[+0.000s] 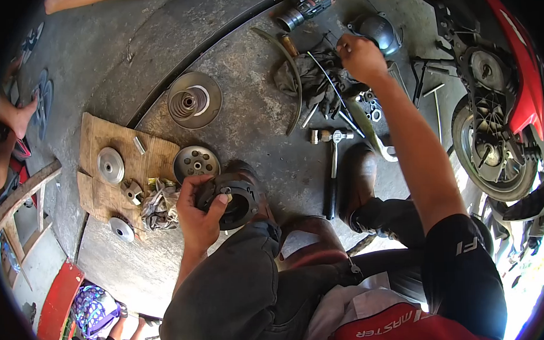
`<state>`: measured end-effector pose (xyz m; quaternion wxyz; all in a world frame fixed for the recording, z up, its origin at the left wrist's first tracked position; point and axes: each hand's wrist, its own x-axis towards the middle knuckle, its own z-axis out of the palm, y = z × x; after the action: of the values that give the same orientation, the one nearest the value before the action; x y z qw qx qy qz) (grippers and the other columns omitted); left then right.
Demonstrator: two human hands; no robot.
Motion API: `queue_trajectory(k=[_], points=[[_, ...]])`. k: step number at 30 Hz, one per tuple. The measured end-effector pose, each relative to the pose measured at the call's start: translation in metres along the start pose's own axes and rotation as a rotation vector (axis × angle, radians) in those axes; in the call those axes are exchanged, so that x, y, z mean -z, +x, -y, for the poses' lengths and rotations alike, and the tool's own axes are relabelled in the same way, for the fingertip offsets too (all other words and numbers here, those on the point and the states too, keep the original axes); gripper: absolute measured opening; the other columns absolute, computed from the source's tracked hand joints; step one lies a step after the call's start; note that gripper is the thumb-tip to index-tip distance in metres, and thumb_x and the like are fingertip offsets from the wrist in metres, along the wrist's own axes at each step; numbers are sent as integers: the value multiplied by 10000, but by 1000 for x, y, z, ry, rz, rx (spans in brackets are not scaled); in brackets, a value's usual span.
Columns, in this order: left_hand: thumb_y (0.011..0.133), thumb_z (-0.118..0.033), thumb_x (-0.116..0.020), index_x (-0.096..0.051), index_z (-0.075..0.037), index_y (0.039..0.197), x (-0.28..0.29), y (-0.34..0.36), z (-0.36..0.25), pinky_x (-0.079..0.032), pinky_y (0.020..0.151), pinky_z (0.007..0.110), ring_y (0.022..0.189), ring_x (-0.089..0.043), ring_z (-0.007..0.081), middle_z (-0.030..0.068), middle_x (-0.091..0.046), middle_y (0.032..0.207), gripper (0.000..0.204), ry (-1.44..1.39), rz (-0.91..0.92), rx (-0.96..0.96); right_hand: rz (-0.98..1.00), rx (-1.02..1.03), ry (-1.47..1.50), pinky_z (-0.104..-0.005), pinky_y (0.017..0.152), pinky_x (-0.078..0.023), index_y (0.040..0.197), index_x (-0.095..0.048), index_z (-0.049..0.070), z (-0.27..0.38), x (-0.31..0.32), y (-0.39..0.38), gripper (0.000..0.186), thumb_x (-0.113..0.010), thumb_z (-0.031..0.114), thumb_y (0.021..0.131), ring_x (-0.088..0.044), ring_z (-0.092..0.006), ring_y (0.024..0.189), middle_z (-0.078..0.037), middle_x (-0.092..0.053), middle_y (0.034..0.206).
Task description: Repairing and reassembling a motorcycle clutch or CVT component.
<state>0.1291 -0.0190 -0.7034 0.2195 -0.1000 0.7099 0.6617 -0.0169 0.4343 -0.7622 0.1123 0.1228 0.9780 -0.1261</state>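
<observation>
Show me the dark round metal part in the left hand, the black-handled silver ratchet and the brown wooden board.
Dark round metal part (248, 194), head view: rim.
Black-handled silver ratchet (332, 188), head view: black grip.
Brown wooden board (151, 163), head view: bare wood.

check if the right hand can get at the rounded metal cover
Likely yes. The right hand is right beside the rounded metal cover, overlapping its near edge in this view, and nothing seems to lie on top of the cover. I can't tell whether the hand is empty.
</observation>
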Motion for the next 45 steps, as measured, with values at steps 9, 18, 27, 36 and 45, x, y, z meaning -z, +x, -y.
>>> queue_trajectory(k=[9, 18, 27, 36, 45], points=[[868, -72, -780, -603, 19, 1218, -1, 0, 11, -532, 875, 291, 963, -668, 137, 97, -711, 1040, 403, 13, 25, 63, 259, -323, -15, -500, 965, -566, 1190, -595, -74, 26, -64, -105, 707, -757, 544, 887, -706, -452, 1086, -298, -727, 1117], [868, -79, -790, -615, 19, 1197, -5, 4, 2, -544, 880, 309, 955, -683, 145, 107, -734, 1037, 385, -54, 43, -22, -47, -470, 365, -488, 959, -548, 1277, -517, -44, 26, -66, -146, 821, -872, 470, 744, -698, -482, 1082, -310, -702, 1149], [869, -85, -755, -623, 17, 1201, -7, 12, -11, -524, 904, 304, 975, -665, 134, 84, -714, 1037, 371, 36, 29, -65, 498, -645, 1070, -407, 771, -581, 1331, -624, 64, 22, -23, -162, 449, -486, 429, 1107, -730, -231, 855, -100, -695, 1043], [872, -94, -764, -625, 19, 1182, -8, 23, -42, -532, 906, 318, 989, -669, 140, 88, -712, 1053, 358, -21, 35, -122, 148, 94, 1826, -564, 1250, -213, 1436, -619, 89, 103, 33, -235, 657, -710, 237, 802, -311, -319, 1560, -158, -441, 1621], [796, -94, -823, -643, -8, 1138, -13, 22, -61, -552, 855, 330, 945, -702, 192, 113, -709, 1017, 396, 200, -69, -384, 784, 102, 768, -454, 966, -514, 1375, -489, -61, 164, 122, -246, 450, -579, 4, 939, -655, -433, 1163, -270, -635, 1217]])
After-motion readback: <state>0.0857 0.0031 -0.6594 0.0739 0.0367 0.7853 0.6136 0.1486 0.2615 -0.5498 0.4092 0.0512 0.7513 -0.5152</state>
